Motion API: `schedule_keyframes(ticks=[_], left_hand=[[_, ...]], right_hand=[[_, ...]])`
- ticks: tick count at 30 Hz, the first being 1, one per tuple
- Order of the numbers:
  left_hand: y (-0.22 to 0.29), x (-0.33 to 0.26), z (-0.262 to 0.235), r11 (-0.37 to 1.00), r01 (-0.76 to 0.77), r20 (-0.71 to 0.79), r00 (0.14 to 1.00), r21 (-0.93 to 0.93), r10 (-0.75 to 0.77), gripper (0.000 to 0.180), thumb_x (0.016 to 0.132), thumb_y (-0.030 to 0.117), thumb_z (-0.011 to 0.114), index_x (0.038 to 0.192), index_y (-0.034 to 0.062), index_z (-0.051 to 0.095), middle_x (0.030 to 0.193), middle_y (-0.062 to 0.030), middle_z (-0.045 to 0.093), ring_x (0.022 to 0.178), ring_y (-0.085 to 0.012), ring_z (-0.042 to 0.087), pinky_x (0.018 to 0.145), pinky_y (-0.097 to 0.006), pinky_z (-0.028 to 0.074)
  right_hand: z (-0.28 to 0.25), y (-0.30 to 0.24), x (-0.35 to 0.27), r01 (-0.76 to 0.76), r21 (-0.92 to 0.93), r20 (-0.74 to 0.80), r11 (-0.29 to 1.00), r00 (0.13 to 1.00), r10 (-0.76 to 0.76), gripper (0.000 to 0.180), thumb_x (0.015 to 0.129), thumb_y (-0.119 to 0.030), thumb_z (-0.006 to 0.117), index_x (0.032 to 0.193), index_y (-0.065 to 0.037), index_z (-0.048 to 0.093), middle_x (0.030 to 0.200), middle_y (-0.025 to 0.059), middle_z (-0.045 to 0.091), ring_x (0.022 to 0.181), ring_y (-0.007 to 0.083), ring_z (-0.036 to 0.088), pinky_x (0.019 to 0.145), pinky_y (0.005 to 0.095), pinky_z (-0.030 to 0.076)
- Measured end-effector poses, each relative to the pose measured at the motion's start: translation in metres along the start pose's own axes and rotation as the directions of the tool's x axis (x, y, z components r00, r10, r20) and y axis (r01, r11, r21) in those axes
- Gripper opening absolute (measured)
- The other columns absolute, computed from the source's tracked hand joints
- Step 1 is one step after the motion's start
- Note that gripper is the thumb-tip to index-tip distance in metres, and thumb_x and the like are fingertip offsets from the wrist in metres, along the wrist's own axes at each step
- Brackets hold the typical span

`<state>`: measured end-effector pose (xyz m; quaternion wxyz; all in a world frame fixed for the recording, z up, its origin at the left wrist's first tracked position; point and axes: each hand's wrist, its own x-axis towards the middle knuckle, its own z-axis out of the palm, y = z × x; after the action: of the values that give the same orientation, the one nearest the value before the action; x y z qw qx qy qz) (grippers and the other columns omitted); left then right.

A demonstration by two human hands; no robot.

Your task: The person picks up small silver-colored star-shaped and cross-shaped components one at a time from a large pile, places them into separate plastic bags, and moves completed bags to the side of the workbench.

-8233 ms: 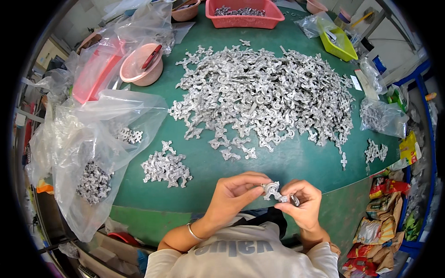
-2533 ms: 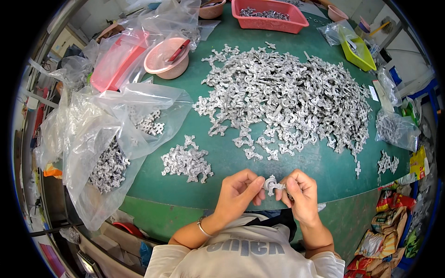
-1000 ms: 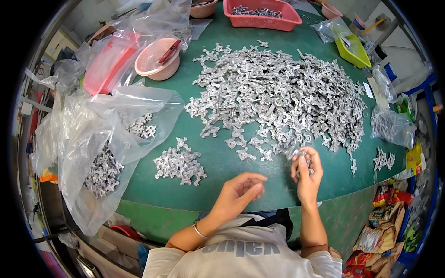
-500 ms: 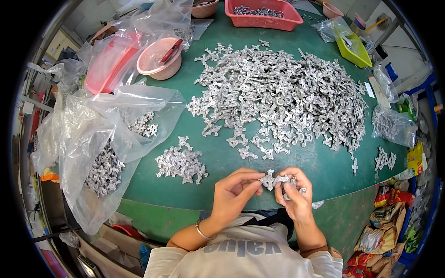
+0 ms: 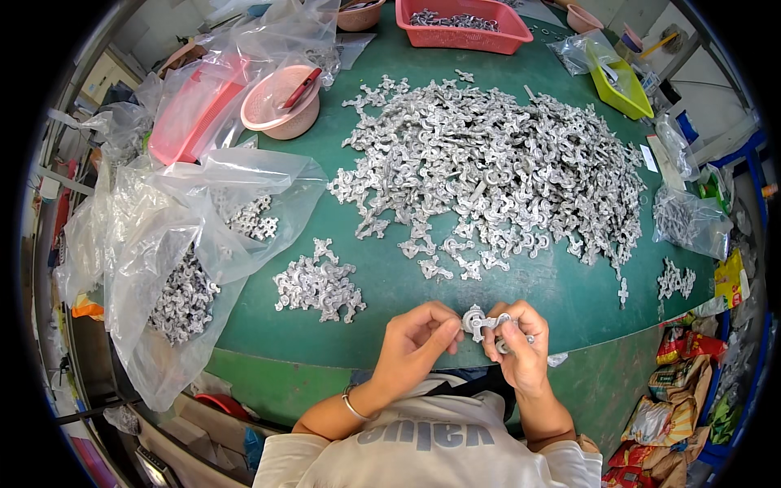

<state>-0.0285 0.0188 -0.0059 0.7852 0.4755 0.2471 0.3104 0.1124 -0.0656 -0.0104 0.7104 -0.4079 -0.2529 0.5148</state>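
My right hand [image 5: 522, 351] is closed around small silver-grey metal castings. One casting [image 5: 478, 322], with a lobed cross-shaped end, sticks out toward my left hand [image 5: 413, 340]. A rounded end of another piece shows at the right hand's palm side. The left thumb and forefinger are pinched at the casting's left edge; the other fingers are curled. Beyond my hands spreads a large heap of similar castings [image 5: 496, 167] on the green table [image 5: 382, 281]. A smaller pile [image 5: 319, 283] lies to the left of my hands.
Clear plastic bags [image 5: 134, 236] holding castings cover the table's left side. Behind them are a pink basket [image 5: 281, 118] with a red-handled tool and a pink tray [image 5: 191, 122]. A red tub [image 5: 464, 37] and a yellow-green tray [image 5: 622, 93] stand at the back. A few castings [image 5: 675, 279] lie at right.
The casting between my hands has turned, and its cross-shaped end now faces differently. My left fingers have shifted slightly at its edge. The piles look the same.
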Motion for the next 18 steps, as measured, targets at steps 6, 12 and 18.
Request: schedule_keyframes(ticks=[6,12,18], left_hand=[[-0.001,0.000,-0.001,1.000,0.011,0.011,1.000,-0.017,-0.011,0.012,0.088,0.007,0.050,0.082,-0.0030,0.054,0.081,-0.0093,0.056,0.065,-0.0118,0.051,0.060,-0.024,0.041],[-0.001,0.000,-0.001,1.000,-0.006,0.007,1.000,-0.001,0.006,0.012,0.087,0.007,0.051,0.081,-0.0030,0.054,0.081,-0.0095,0.056,0.066,-0.0121,0.051,0.060,-0.024,0.042],[0.006,0.001,-0.036,0.931,-0.110,-0.265,0.941,0.348,0.210,0.008,0.084,0.003,0.053,0.078,-0.0024,0.056,0.077,-0.0063,0.056,0.063,-0.0087,0.050,0.056,-0.021,0.041]], right_hand=[[-0.002,0.001,-0.001,0.023,-0.061,0.008,0.998,1.000,-0.023,0.012,0.088,-0.009,0.049,0.079,-0.001,0.048,0.073,0.0096,0.054,0.050,0.0073,0.043,0.043,0.0190,0.030],[0.002,-0.002,0.000,0.012,-0.099,-0.042,0.995,0.999,-0.016,0.010,0.087,-0.009,0.051,0.085,0.000,0.051,0.070,0.0066,0.054,0.050,0.0061,0.042,0.043,0.0185,0.030],[-0.027,-0.007,0.009,-0.064,-0.199,0.018,0.978,0.997,0.069,0.009,0.084,-0.008,0.055,0.085,0.001,0.055,0.063,0.0010,0.051,0.051,0.0047,0.044,0.045,0.0176,0.031]])
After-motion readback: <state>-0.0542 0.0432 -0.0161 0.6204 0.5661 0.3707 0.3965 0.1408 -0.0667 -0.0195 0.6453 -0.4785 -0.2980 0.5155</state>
